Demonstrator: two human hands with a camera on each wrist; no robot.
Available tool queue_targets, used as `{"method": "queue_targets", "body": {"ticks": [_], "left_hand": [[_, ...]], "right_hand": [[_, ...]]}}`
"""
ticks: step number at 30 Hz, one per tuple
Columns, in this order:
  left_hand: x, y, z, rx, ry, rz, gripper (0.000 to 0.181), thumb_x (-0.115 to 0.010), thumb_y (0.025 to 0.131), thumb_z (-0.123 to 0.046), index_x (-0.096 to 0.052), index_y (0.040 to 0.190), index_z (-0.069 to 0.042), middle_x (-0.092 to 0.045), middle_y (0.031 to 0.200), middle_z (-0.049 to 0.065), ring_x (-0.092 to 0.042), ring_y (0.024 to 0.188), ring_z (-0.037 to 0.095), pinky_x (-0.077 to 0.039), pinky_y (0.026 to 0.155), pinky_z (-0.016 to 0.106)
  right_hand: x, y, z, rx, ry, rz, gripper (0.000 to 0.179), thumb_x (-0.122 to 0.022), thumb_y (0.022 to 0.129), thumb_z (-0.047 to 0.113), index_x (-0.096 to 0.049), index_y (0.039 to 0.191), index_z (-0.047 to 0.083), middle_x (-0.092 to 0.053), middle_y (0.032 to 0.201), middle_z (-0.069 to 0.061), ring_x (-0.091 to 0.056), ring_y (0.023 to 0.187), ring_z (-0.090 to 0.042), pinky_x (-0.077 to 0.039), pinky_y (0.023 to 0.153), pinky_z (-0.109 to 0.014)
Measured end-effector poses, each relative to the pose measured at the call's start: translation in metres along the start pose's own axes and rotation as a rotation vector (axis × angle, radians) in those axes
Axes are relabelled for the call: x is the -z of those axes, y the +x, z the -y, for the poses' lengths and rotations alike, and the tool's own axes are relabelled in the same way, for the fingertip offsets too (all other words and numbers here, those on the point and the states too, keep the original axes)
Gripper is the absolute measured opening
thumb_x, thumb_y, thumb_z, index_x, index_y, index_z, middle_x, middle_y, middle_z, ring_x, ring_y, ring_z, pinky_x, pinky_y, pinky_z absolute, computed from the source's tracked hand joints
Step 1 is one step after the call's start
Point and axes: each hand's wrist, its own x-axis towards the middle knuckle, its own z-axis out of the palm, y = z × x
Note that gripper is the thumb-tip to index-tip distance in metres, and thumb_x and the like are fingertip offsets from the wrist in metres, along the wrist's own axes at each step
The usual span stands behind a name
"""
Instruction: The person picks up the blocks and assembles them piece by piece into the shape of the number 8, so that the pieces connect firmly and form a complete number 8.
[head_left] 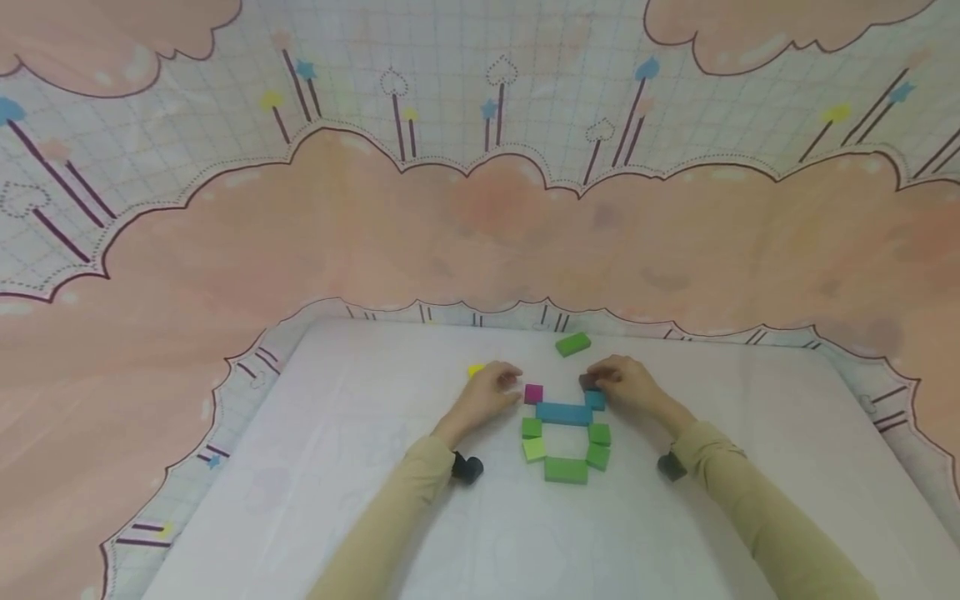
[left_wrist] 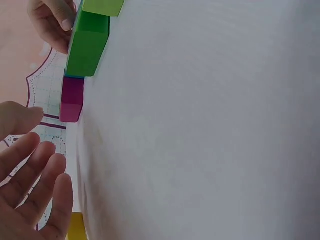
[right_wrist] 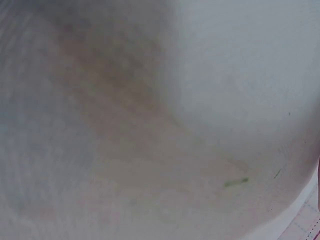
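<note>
On the white table, green blocks form a ring closed at its far side by a long blue block (head_left: 564,413). A magenta cube (head_left: 533,393) and a small blue block (head_left: 595,401) stand at that block's far corners. My right hand (head_left: 630,387) pinches a small dark brown block (head_left: 587,382) just beyond the small blue block. My left hand (head_left: 486,396) is left of the magenta cube, apart from it. In the left wrist view its fingers (left_wrist: 37,180) are spread and hold nothing. The right wrist view is blurred and mostly blocked.
A loose green block (head_left: 573,344) lies near the table's far edge. A yellow block (head_left: 476,369) is partly hidden behind the left hand. Black wrist devices (head_left: 468,470) hang below both cuffs. A patterned cloth (head_left: 480,242) surrounds the table.
</note>
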Motion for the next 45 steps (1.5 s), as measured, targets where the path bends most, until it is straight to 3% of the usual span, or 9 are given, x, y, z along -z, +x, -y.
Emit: {"method": "queue_targets", "body": {"ticks": [10,18,31,40,45], "left_hand": [[0.006,-0.013,0.010,-0.057,-0.043,-0.153,0.032,-0.067,0.086,-0.010,-0.062,0.117,-0.006,-0.064,0.109,0.012,-0.063,0.102,0.026,-0.052,0.093,0.039],[0.016,-0.022,0.015,-0.030,-0.080,-0.259,0.031,-0.067,0.085,-0.008,-0.063,0.116,-0.004,-0.065,0.106,0.014,-0.063,0.097,0.028,-0.054,0.085,0.040],[0.034,-0.022,0.027,0.049,-0.047,-0.258,0.031,-0.068,0.084,-0.006,-0.064,0.115,-0.006,-0.063,0.111,0.013,-0.063,0.097,0.026,-0.055,0.082,0.037],[0.042,-0.016,0.036,0.066,-0.047,-0.254,0.035,-0.067,0.083,-0.007,-0.062,0.117,-0.005,-0.062,0.115,0.015,-0.061,0.104,0.029,-0.053,0.090,0.042],[0.042,-0.010,0.042,0.105,-0.054,-0.231,0.037,-0.069,0.082,-0.008,-0.062,0.118,-0.005,-0.062,0.117,0.014,-0.060,0.108,0.029,-0.052,0.092,0.042]], "right_hand": [[0.002,-0.002,-0.002,-0.025,0.008,-0.004,0.028,-0.058,0.091,0.003,-0.064,0.118,0.002,-0.065,0.116,-0.017,-0.060,0.106,-0.032,-0.052,0.092,-0.046],[0.002,-0.003,-0.002,-0.025,0.015,-0.010,0.027,-0.058,0.090,0.003,-0.064,0.117,0.001,-0.065,0.116,-0.017,-0.060,0.108,-0.034,-0.051,0.093,-0.047],[0.000,0.001,0.000,0.017,0.012,-0.016,0.026,-0.058,0.089,0.000,-0.065,0.114,0.000,-0.065,0.112,-0.017,-0.058,0.112,-0.036,-0.048,0.098,-0.050],[-0.001,0.003,0.002,-0.029,0.016,-0.012,0.026,-0.057,0.089,0.000,-0.065,0.114,0.001,-0.064,0.114,-0.016,-0.057,0.113,-0.035,-0.047,0.099,-0.050],[-0.001,0.003,0.002,-0.036,0.024,-0.017,0.026,-0.056,0.089,-0.001,-0.065,0.114,0.001,-0.064,0.113,-0.017,-0.057,0.113,-0.035,-0.046,0.099,-0.051]]}}
